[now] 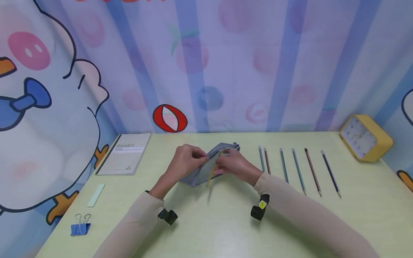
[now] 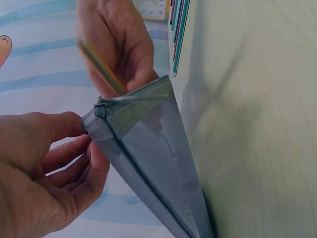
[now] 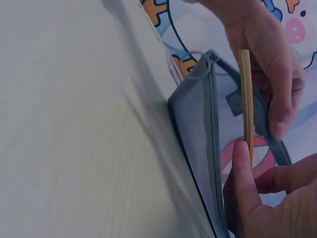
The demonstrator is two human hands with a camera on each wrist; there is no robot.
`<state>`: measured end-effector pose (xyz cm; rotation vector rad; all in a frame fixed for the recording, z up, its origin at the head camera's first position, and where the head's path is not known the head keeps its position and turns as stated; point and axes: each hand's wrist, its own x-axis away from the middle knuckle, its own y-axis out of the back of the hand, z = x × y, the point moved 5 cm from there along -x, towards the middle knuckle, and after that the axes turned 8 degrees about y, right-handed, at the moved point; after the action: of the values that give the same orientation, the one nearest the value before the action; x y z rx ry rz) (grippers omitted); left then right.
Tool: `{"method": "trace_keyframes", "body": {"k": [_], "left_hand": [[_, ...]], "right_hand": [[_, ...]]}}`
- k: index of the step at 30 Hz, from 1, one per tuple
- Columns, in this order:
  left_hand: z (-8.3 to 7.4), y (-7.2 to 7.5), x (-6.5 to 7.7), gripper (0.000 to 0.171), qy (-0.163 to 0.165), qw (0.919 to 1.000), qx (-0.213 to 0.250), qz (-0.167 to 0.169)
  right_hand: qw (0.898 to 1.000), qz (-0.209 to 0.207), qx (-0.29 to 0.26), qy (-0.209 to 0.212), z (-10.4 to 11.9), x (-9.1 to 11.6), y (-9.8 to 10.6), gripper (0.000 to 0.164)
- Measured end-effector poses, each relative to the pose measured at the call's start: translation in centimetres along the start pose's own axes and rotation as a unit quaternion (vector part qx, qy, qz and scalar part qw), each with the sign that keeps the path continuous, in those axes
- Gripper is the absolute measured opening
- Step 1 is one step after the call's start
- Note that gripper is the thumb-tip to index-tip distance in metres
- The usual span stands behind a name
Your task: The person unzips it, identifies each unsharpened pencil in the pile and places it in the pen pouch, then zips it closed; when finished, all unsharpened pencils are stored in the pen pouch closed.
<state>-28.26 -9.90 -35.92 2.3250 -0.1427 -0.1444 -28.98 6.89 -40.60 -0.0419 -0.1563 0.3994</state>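
A grey zippered pencil case [image 1: 204, 172] with see-through mesh sides stands tilted on the table, its zipper parted along the top. My left hand [image 1: 186, 160] pinches one edge of that opening between thumb and fingers. Between the thumb and fingers of my right hand [image 1: 238, 165] is a yellow pencil [image 1: 211, 175], held slanted at the mouth of the case. The right wrist view shows the pencil [image 3: 245, 89] beside the zipper edge, its lower part hidden behind the right thumb. In the left wrist view, the case [image 2: 156, 148] narrows toward its zipper end near both hands.
Several pencils [image 1: 297, 168] lie in a spaced row right of the case. A yellow clock [image 1: 371, 139] stands at the back right. Along the left lie a notebook [image 1: 124, 154], a pale green strip [image 1: 96, 195] and a blue binder clip [image 1: 80, 229]. A printed curtain [image 1: 232, 71] hangs behind.
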Motion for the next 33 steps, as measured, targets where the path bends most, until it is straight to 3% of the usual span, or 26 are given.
{"method": "trace_keyframes", "body": {"k": [2,9,13,19,25,33], "left_hand": [[0.0,0.0,0.1,0.012,-0.004,1.0000,-0.002,0.000],[-0.1,0.2,0.2,0.012,-0.011,0.9999,-0.010,-0.002],[-0.1,0.2,0.2,0.012,-0.014,0.9998,-0.012,-0.003],[0.1,0.4,0.2,0.013,-0.013,0.9998,-0.013,-0.007],[0.2,0.5,0.3,0.014,-0.003,1.0000,-0.008,-0.004],[0.3,0.6,0.2,0.013,0.008,1.0000,-0.003,-0.002]], "right_hand": [[1.000,-0.016,-0.008,0.004,-0.2,-0.6,-0.1,0.072],[0.999,-0.047,-0.014,-0.004,-0.7,-2.0,-0.5,0.041],[0.998,-0.052,-0.020,-0.011,-0.8,-2.0,-1.0,0.045],[1.000,-0.017,0.005,-0.007,-0.3,-0.1,-1.4,0.073],[0.998,0.035,0.044,0.020,0.3,2.4,-1.2,0.067],[0.991,0.030,0.116,0.064,1.2,4.7,2.1,0.049]]}}
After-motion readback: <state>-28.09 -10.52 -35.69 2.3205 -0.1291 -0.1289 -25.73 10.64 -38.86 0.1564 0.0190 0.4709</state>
